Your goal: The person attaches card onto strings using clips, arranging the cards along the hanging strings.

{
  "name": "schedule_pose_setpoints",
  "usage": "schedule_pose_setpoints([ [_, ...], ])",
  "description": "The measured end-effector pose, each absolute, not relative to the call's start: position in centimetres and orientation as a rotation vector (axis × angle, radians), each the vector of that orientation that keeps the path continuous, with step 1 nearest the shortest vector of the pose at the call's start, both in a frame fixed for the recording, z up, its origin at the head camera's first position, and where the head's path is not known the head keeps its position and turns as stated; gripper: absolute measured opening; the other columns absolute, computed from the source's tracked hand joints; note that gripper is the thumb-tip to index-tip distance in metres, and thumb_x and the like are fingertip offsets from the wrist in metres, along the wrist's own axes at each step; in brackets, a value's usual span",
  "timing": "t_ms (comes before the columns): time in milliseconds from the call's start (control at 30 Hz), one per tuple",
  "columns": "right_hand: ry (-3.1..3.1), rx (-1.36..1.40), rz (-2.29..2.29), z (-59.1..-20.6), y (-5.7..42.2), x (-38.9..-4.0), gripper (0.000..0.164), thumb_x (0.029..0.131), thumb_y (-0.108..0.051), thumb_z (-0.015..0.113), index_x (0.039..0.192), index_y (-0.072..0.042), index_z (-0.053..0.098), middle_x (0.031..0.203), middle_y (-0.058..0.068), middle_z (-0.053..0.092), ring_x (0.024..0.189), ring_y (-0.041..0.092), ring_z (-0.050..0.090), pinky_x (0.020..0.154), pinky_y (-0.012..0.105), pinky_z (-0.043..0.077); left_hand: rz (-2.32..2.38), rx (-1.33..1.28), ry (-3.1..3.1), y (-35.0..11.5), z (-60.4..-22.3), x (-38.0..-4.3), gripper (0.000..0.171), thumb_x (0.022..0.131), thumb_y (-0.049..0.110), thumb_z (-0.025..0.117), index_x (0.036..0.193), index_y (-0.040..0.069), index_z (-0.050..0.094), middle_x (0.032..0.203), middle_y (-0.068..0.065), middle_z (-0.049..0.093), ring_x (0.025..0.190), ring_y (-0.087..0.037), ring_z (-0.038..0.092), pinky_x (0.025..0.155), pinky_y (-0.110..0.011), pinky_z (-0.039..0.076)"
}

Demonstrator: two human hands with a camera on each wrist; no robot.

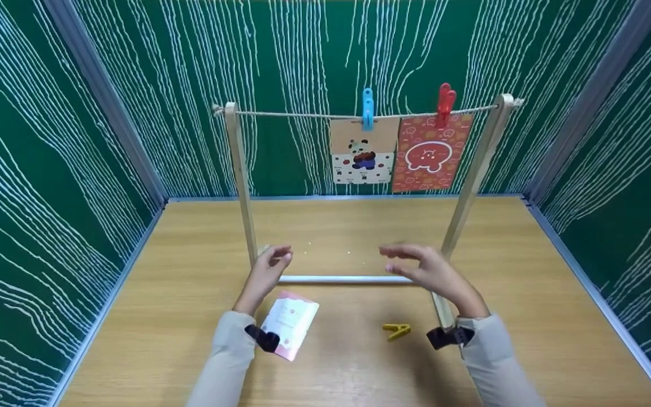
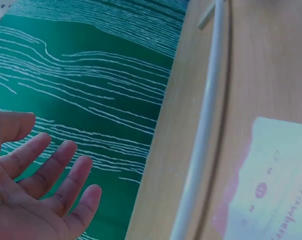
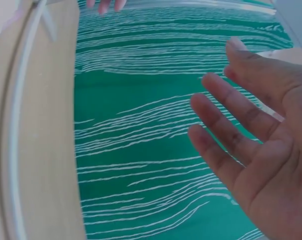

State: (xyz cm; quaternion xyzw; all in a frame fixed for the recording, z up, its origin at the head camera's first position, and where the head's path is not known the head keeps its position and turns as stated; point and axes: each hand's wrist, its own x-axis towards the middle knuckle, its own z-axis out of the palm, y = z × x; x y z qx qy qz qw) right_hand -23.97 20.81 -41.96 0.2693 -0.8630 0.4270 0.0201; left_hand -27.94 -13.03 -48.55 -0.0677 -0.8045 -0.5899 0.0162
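Both hands hover above the table in front of a wooden rack, holding nothing. The left hand (image 1: pixel 267 275) is beside the left post, fingers loosely bent; in the left wrist view its fingers (image 2: pixel 61 170) spread apart. Near the right post is the right hand (image 1: pixel 430 274), fingers relaxed and apart from the thumb. A white and pink card (image 1: pixel 293 322) lies on the table by the left wrist. Left of the right wrist lies a yellow clothespin (image 1: pixel 397 330). On the string (image 1: pixel 291 115) hang a panda card (image 1: pixel 362 161) under a blue clothespin (image 1: pixel 368 110) and a red card (image 1: pixel 428 155) under a red clothespin (image 1: pixel 445 105).
The rack's left post (image 1: pixel 241 181) and right post (image 1: pixel 475 169) stand on the wooden table (image 1: pixel 190 316). A pale crossbar (image 1: pixel 348 279) joins them low down. Green walls (image 1: pixel 297 68) with white streaks enclose the back and sides. Small specks dot the table behind the crossbar.
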Motion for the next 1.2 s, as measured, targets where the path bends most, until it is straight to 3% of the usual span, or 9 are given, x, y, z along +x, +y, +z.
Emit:
schedule_pose_setpoints([
  [467,-2.833,0.788,1.499,-46.6,22.3,-23.4,0.04,0.089,-0.022,0.068,0.126,-0.008,0.062,0.126,0.015,0.062,0.119,0.037,0.056,0.1,0.052,0.045,-1.765,-0.045,-2.608,-14.5,-53.4,-26.9,0.038,0.093,0.015,0.061,0.123,-0.008,0.055,0.111,-0.021,0.063,0.106,-0.032,0.059,0.093,-0.041,0.049],
  [867,-2.918,0.8,1.549,-50.8,22.5,-23.3,0.041,0.089,-0.015,0.067,0.128,-0.003,0.059,0.129,0.02,0.06,0.119,0.041,0.053,0.103,0.06,0.037,-1.683,0.112,-2.702,-15.7,-55.2,-26.8,0.035,0.088,0.014,0.066,0.116,-0.006,0.06,0.091,-0.012,0.06,0.081,-0.019,0.055,0.069,-0.024,0.045],
  [1200,-2.98,0.804,1.501,-53.5,22.4,-22.6,0.044,0.086,-0.012,0.069,0.126,0.002,0.058,0.124,0.021,0.061,0.113,0.042,0.055,0.099,0.059,0.042,-1.594,0.102,-2.807,-16.8,-56.3,-27.3,0.034,0.088,0.015,0.066,0.115,-0.004,0.061,0.099,-0.014,0.062,0.089,-0.021,0.056,0.072,-0.025,0.045],
])
